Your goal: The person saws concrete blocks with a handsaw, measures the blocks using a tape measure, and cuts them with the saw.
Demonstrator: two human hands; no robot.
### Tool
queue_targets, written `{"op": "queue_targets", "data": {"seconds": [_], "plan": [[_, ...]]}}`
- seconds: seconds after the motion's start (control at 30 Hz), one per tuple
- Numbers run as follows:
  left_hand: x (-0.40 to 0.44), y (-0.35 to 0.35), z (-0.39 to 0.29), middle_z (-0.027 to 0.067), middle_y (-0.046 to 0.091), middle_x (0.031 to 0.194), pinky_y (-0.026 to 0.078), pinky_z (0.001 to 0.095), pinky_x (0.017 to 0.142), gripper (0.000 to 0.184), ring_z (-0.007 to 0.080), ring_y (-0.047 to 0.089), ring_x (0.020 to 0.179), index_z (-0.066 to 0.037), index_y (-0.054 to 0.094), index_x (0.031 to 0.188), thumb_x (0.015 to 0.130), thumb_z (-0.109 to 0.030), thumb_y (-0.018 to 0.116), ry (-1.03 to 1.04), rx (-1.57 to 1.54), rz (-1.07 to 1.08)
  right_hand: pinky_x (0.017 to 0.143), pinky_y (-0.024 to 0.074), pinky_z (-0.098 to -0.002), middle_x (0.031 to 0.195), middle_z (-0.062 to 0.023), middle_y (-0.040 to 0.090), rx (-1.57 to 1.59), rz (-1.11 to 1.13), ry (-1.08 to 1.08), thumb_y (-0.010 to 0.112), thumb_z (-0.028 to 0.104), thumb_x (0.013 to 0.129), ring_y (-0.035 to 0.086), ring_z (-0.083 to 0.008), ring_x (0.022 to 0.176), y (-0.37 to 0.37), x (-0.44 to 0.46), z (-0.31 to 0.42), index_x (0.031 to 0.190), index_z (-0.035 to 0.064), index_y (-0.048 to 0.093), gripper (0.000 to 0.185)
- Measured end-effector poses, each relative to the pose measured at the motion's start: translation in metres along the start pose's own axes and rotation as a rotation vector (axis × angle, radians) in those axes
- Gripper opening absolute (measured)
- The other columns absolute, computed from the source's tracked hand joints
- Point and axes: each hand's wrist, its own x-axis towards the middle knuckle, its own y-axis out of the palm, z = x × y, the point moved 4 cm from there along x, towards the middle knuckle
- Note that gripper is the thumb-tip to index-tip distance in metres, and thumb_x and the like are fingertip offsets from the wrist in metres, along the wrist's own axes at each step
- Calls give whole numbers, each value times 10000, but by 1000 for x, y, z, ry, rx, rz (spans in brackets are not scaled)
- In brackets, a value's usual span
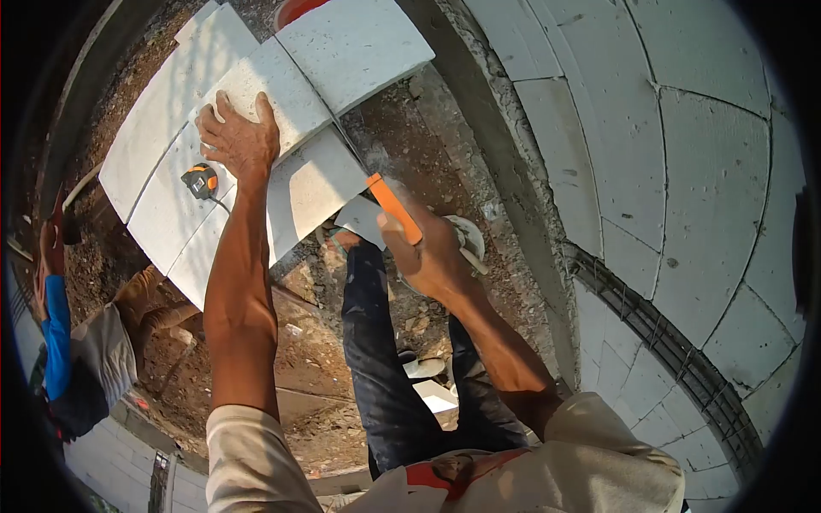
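Observation:
My left hand [239, 137] lies with spread fingers on a white lightweight block [278, 85]. My right hand [432, 252] is wrapped round the orange handle of a handsaw [394, 209]. Its thin blade runs up from the handle along a dark straight line between that block and the white block [355, 47] at the upper right. How deep the blade sits cannot be made out. A black and orange tape measure [201, 181] rests on the blocks just below my left hand. My legs and one foot show under the block's near edge.
On the right rises a wall of white blocks [616, 154] with a steel rebar cage [667, 342]. Rubble [325, 368] covers the ground. A person in a blue sleeve [57, 333] is at the left. A red bucket [295, 10] shows at the top.

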Motion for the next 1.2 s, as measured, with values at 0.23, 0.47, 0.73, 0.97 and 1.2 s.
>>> {"op": "queue_targets", "data": {"seconds": [0.23, 0.47, 0.73, 0.97, 1.2], "plan": [[-1, 9, 4, 213, 301, 1605, 182, 676, 1199, 849, 400, 213, 1547, -118, 415, 1607, 964, -639, 605, 10, 69, -46, 885, 578, -402, 1208, -270, 716, -173, -117, -234, 613, 120, 1018, 753, -365, 1022, -25, -141, -90, 1501, -22, 528, 511], [-15, 9, 13, 206, 347, 1563, 210, 658, 1189, 830, 397, 288, 1499, -115, 481, 1570, 948, -646, 619, 33, 38, -74, 793, 573, -403, 945, -207, 739, 120, -5, 4, 634, 191, 1025, 737, -289, 838, -2, 2, -40, 1455, 8, 584, 470], [2, 8, 8, 200, 369, 1552, 192, 667, 1199, 822, 392, 296, 1495, -105, 508, 1542, 937, -647, 634, 39, 34, -118, 979, 560, -367, 1393, -267, 671, -53, -92, -160, 555, 171, 1077, 731, -288, 1161, -13, -114, -126, 1493, -107, 508, 503], [-5, 2, 5, 204, 420, 1551, 269, 622, 1192, 794, 397, 379, 1468, -126, 565, 1512, 940, -673, 631, 50, 25, -175, 817, 569, -355, 992, -199, 750, 125, -57, -101, 626, 150, 1038, 743, -219, 924, 9, 19, -58, 1445, -46, 580, 454], [-2, 12, 12, 216, 399, 1558, 242, 660, 1189, 834, 410, 345, 1485, -118, 533, 1540, 945, -698, 605, 81, 57, -204, 1086, 499, -393, 1412, -258, 660, 4, -56, -150, 572, 72, 1034, 661, -307, 1308, -8, -121, -152, 1478, -85, 534, 472]]}}
